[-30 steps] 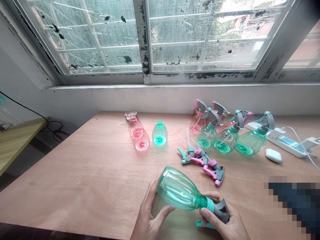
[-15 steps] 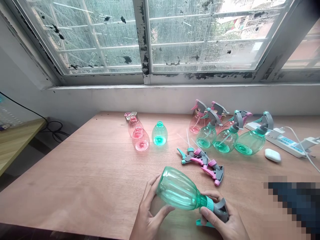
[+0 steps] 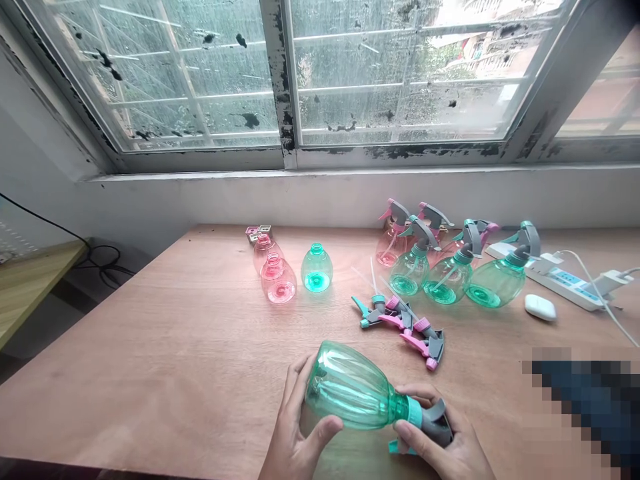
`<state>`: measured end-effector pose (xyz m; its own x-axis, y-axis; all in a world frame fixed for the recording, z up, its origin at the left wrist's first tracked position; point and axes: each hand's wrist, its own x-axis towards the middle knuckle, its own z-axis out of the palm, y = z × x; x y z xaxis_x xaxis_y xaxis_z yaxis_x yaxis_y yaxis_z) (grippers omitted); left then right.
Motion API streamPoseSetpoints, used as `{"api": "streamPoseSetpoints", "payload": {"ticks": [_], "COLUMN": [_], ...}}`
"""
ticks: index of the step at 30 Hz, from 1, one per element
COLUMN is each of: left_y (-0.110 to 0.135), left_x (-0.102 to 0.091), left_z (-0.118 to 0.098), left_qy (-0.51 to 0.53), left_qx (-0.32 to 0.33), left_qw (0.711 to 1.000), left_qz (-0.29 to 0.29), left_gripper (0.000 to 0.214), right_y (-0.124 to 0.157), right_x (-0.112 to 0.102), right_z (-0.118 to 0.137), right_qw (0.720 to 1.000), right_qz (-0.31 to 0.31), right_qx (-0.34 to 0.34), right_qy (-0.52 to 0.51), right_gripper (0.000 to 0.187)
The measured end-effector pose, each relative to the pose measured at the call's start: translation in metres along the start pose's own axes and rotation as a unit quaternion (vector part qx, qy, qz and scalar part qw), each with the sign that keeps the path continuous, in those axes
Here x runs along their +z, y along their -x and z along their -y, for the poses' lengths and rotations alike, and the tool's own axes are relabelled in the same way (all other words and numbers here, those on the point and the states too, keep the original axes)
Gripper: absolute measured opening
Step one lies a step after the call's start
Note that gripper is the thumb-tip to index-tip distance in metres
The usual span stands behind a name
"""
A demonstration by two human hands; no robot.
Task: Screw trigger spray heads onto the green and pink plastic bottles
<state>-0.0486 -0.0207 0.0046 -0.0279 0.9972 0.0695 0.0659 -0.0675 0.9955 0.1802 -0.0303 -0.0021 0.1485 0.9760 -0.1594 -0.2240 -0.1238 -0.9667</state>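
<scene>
A green see-through spray bottle [image 3: 350, 390] lies tilted over the table's near edge, its base pointing away from me. My left hand [image 3: 295, 433] cups the bottle's body, thumb underneath and fingers behind it. My right hand [image 3: 445, 450] is wrapped round the grey and teal trigger head [image 3: 430, 423] fitted on the bottle's neck. Loose trigger heads [image 3: 405, 327], teal and pink, lie in a small pile just beyond the bottle.
Two pink bottles [image 3: 274, 272] and a green bottle [image 3: 317, 268], all without heads, stand mid-table. Several finished spray bottles [image 3: 450, 267] are grouped at the back right. A white power strip [image 3: 565, 280] and a white case [image 3: 540, 307] lie at the right. The wooden table [image 3: 150, 347] ends under a window.
The bottle has shifted slightly left and lower in my hands, and the view has tipped a little. My grip on body and trigger head is unchanged.
</scene>
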Motion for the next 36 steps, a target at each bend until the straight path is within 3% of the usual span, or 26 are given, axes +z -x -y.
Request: {"api": "streamPoseSetpoints", "payload": {"ticks": [10, 19, 25, 30, 36], "left_y": [-0.001, 0.002, 0.002, 0.005, 0.007], "left_x": [0.002, 0.002, 0.004, 0.005, 0.000], "left_z": [-0.002, -0.002, -0.006, -0.005, 0.000], "left_qy": [-0.044, 0.075, 0.065, 0.075, 0.041], "left_qx": [0.000, -0.042, -0.040, -0.034, -0.027], "left_qw": [0.999, 0.996, 0.997, 0.997, 0.997], "left_qz": [0.007, 0.000, -0.005, 0.005, 0.053], "left_gripper": [0.059, 0.090, 0.078, 0.082, 0.085], "right_y": [-0.009, -0.002, -0.006, -0.009, -0.009], "right_x": [-0.013, -0.003, -0.011, -0.014, -0.012], "right_z": [-0.014, 0.002, -0.004, -0.011, -0.010], "right_qw": [1.000, 1.000, 0.999, 0.998, 0.998], "right_qz": [0.015, 0.014, 0.028, 0.021, 0.018], "right_qx": [0.008, 0.010, 0.017, 0.013, 0.012], "right_qy": [-0.025, -0.020, -0.028, -0.063, -0.058], "right_gripper": [0.053, 0.051, 0.055, 0.050, 0.052]}}
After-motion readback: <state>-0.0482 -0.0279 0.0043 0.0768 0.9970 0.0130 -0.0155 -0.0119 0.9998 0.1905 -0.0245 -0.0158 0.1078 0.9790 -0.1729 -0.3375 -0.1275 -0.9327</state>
